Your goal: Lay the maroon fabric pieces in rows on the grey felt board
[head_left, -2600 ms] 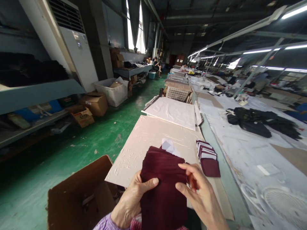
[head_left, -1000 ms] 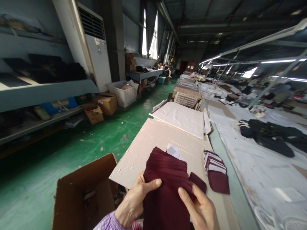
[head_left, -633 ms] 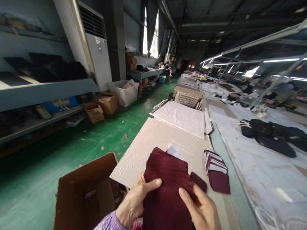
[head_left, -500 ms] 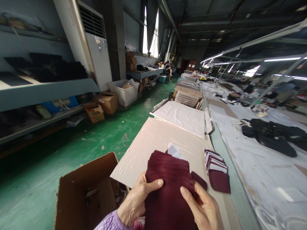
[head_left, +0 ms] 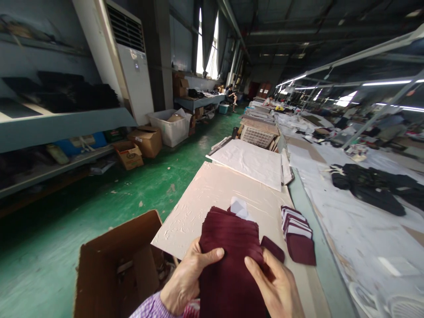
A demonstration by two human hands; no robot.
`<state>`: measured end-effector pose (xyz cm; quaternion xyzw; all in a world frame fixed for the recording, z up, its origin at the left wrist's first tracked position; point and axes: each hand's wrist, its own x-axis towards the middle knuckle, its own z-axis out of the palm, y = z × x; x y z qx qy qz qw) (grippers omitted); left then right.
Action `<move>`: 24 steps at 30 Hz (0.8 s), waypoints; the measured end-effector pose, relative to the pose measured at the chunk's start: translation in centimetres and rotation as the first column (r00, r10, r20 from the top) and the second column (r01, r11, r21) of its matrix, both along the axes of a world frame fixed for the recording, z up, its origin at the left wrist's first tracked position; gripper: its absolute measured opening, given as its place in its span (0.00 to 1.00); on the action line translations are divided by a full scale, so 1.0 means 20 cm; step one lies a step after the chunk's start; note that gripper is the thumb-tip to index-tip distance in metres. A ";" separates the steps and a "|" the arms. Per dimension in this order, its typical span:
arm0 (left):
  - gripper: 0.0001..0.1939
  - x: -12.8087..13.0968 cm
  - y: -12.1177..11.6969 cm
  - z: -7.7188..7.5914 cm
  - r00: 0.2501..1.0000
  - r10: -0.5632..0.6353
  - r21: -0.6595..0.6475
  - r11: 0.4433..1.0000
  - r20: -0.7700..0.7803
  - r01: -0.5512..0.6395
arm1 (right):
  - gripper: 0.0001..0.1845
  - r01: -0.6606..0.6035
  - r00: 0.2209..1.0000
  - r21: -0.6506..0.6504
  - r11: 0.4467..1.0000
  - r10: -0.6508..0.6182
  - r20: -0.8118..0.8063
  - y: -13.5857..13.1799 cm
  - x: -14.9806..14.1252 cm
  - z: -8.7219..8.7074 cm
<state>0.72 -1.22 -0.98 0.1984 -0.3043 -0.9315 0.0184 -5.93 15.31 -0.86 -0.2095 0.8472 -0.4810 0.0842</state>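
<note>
Gripping a folded maroon knit cloth (head_left: 228, 260) from both sides, the left hand (head_left: 188, 278) pressed across its near face while the right hand (head_left: 274, 282) pinched its opposite edge; the hands stood apart, both clamped on the cloth. The cloth lay over the near end of a plastic-sheeted board (head_left: 212, 198), with a white paper slip (head_left: 239, 208) showing behind its top edge and a maroon flap (head_left: 272, 248) beside the right hand. Right of the board sat stacked maroon swatches (head_left: 298, 236); left of it, an open cardboard box (head_left: 115, 265). Even pressure from both hands best suited this hold, keeping the ribbed layers from sliding and their edges square.
</note>
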 end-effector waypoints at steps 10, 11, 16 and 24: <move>0.10 0.03 0.00 0.00 0.997 -0.066 -0.069 0.996 -0.042 0.063 | 0.26 -0.014 0.984 -0.295 0.955 0.066 0.167 0.02 -0.05 -0.01; 0.11 0.03 0.00 0.00 0.996 -0.073 -0.070 0.995 -0.042 0.070 | 0.26 -0.027 0.979 -0.304 0.952 0.086 0.182 0.02 -0.05 0.00; 0.10 0.02 0.00 0.00 0.997 -0.049 -0.068 0.997 -0.061 0.045 | 0.20 -0.045 0.960 -0.275 0.960 0.118 0.255 0.01 -0.02 0.01; 0.09 0.01 0.01 0.01 0.999 -0.013 -0.054 0.998 -0.053 0.011 | 0.16 0.042 0.995 -0.085 0.995 -0.034 0.092 -0.03 0.01 0.01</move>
